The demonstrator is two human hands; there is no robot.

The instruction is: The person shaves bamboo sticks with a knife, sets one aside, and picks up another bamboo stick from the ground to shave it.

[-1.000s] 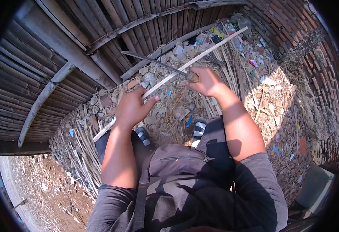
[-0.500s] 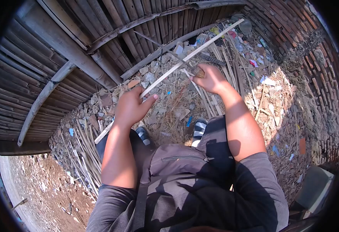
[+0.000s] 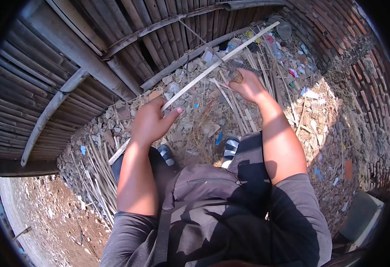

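Observation:
My left hand (image 3: 150,120) is closed around a long, pale bamboo strip (image 3: 204,74). The strip slants from beside my left knee up to the far right. My right hand (image 3: 249,86) grips the brown handle (image 3: 236,76) of a machete, whose thin dark blade (image 3: 199,36) points away and to the left. That blade crosses the strip from my viewpoint; whether they touch I cannot tell. My right fingers are partly hidden behind the handle.
Loose bamboo strips (image 3: 95,178) lie left of my legs, and more strips (image 3: 237,109) lie ahead of my right foot. Rubble and litter cover the ground. A bamboo wall (image 3: 39,107) stands at left, a brick wall (image 3: 364,84) at right.
My right hand has shifted slightly to the right and away from me. The machete blade has swung upward and right, farther along the strip. My left hand and the strip are nearly still.

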